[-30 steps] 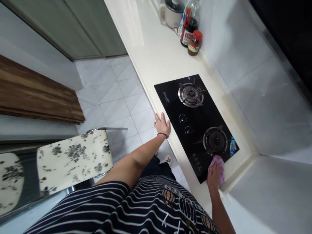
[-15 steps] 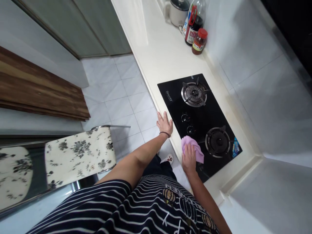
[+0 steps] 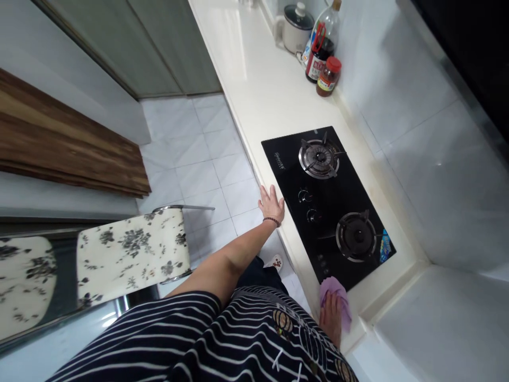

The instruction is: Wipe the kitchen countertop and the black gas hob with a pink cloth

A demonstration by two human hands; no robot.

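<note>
Think of the flat black glass stove (image 3: 334, 193) as a clock. At 6 o'clock, the soft light-purple cloth (image 3: 333, 286) lies over the stove's corner and onto the shiny cream countertop (image 3: 254, 87). The bare right hand (image 3: 331, 313) has the cloth under its straight fingers; I can't tell if the thumb pinches it too. At 9 o'clock, the bare left hand (image 3: 272, 206) rests on the countertop's edge with fingers spread wide, holding nothing.

The wiping looks like it is partway along, since the cloth is down and in use. The black glass looks mostly dark and shiny, but I can't tell which bits are wiped. The 2 round metal burners, at 11 (image 3: 320, 158) and 4 o'clock (image 3: 357, 237), sit in place, and so do the 2 small round black knobs near 9 o'clock (image 3: 305, 196). Any dirt left there is too small to see.
</note>
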